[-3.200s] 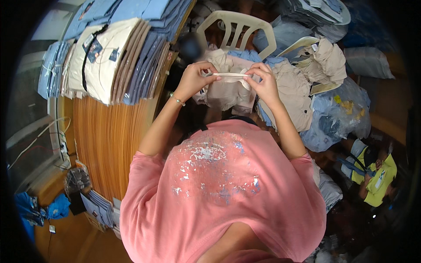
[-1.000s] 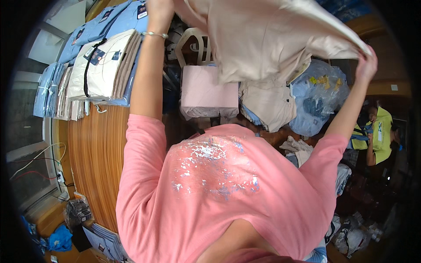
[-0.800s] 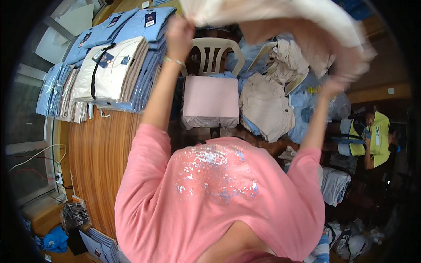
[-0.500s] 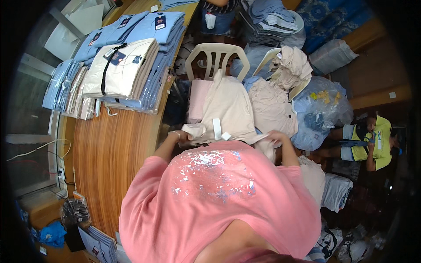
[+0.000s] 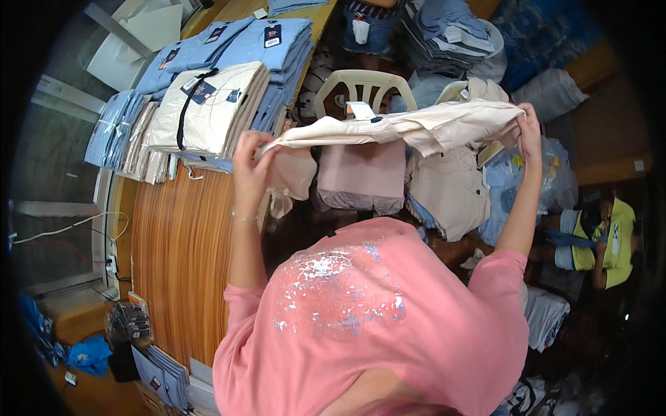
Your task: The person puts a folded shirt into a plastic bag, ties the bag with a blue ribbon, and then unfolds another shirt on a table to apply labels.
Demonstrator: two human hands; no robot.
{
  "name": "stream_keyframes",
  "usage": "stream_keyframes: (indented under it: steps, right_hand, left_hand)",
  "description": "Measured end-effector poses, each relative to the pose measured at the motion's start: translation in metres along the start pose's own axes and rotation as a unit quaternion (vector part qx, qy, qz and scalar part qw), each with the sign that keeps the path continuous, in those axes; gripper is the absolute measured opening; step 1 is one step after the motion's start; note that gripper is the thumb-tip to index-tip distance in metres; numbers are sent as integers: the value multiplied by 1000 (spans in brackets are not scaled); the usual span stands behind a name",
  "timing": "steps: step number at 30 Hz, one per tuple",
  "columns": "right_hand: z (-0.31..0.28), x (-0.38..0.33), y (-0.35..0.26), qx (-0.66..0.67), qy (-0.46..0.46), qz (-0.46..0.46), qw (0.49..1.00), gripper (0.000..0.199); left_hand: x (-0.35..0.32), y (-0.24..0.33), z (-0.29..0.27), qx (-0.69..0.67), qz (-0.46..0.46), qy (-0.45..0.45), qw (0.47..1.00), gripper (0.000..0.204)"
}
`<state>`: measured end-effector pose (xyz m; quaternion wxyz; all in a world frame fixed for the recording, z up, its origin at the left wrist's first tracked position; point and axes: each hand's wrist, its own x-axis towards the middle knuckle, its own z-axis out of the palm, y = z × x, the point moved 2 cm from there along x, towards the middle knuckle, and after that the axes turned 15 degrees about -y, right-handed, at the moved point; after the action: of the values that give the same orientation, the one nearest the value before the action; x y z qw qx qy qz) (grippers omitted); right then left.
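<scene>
Wood-grained tabletop (image 5: 177, 270) runs down the left of this crowded garment room, and bundles of clothing fill the rest.

At the centre the person in the pink shirt (image 5: 374, 326) holds a cream garment (image 5: 416, 128) stretched out flat in the air at about head height. The left hand (image 5: 251, 163) is closed on its left end, fingers curled over the cloth, with loose fabric drooping below the wrist. The right hand (image 5: 528, 128) is raised with the arm nearly straight up and pinches the garment's right end between fingers and thumb. Between the two hands the cloth hangs in a shallow fold, a white tag (image 5: 361, 109) showing at its upper edge.

Just below the garment lies a folded pink piece (image 5: 361, 177) on a seat, and beside that to the right a heap of cream garments (image 5: 451, 194). Behind them stands a white plastic chair (image 5: 364, 87). On the table to the left sit stacks of folded shirts: a cream stack (image 5: 208, 111) tied with a black strap, and light blue stacks (image 5: 270, 41) behind it. Clear plastic bags (image 5: 548, 173) lie to the right, and farther off another person in a yellow top (image 5: 610, 236) sits low.
</scene>
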<state>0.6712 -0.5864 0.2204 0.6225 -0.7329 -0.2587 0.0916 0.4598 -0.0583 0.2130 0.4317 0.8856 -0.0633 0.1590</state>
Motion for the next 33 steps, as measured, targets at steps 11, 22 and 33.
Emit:
stream_keyframes:
  steps: [11,22,33]
  right_hand:
    - [94,132,-75,-269,-326,125,898,18]
    - [314,231,-151,27,-577,-179,797,37]
    - [459,208,-183,63,-641,-203,738,8]
  left_hand:
    - [-32,74,-98,37,57,333,941,13]
    - [-165,142,-154,65,-270,333,901,17]
    - [-330,183,-140,142,-423,406,798,12]
